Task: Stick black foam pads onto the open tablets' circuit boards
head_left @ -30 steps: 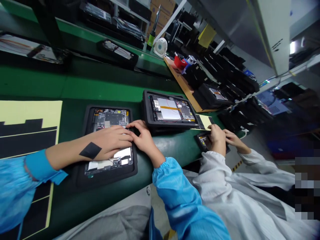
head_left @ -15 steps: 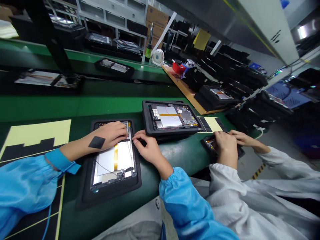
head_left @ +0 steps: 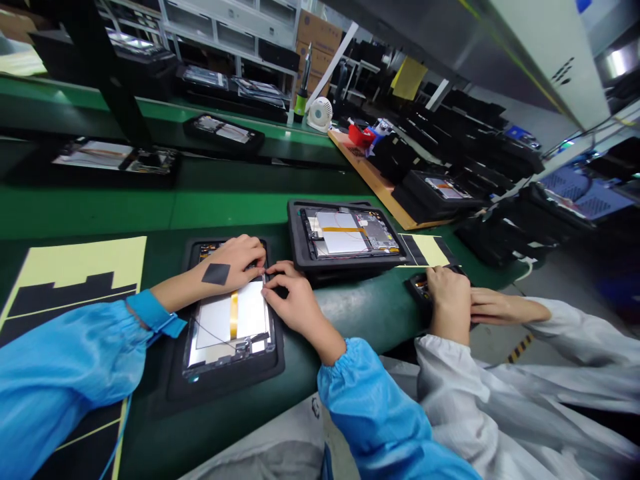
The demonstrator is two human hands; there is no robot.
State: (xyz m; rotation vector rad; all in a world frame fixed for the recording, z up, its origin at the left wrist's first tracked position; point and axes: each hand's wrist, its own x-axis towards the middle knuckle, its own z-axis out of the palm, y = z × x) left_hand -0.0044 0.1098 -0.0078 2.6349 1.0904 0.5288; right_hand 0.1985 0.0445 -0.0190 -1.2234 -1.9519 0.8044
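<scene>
Far left, a yellow sheet [head_left: 107, 250] with black pieces lies on the green bench [head_left: 360, 307], and in reaches the left hand [head_left: 233, 263], dark patch [head_left: 216, 273] on its back, stretched across the upper part of an opened device [head_left: 215, 330]! Its fingers curl close together at the device's right edge; whether they pinch anything, I cannot tell. The device sits in a black foam tray [head_left: 278, 365], orange strip [head_left: 233, 317] down its pale middle. Right beside comes the right hand [head_left: 295, 300], thumb and forefinger bent at that same edge, their grip too small to tell. Further right, a second device [head_left: 343, 233] tops stacked trays, then a co-worker's hands [head_left: 450, 297] cover a dark unit [head_left: 419, 287]
</scene>
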